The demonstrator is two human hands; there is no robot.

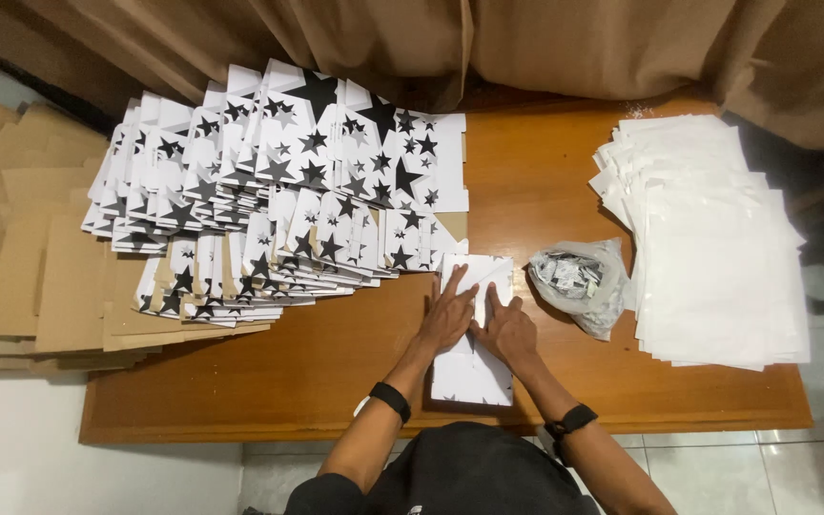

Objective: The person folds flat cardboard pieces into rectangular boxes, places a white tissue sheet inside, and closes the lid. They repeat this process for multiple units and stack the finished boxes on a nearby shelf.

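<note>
A flat white box blank point(470, 372) lies on the wooden table point(336, 372) in front of me. My left hand point(447, 315) presses flat on its upper part with fingers spread. My right hand point(506, 327) rests beside it on the same blank, fingers pointing up and left. Both wrists wear black bands. Just above my hands lies a large fanned pile of white flat boxes printed with black stars point(278, 191).
A stack of white plastic bags point(717, 238) fills the table's right side. A clear bag of small dark items point(579, 279) sits between it and my hands. Brown cardboard sheets point(40, 277) overhang the left edge. Tan curtains point(526, 38) hang behind.
</note>
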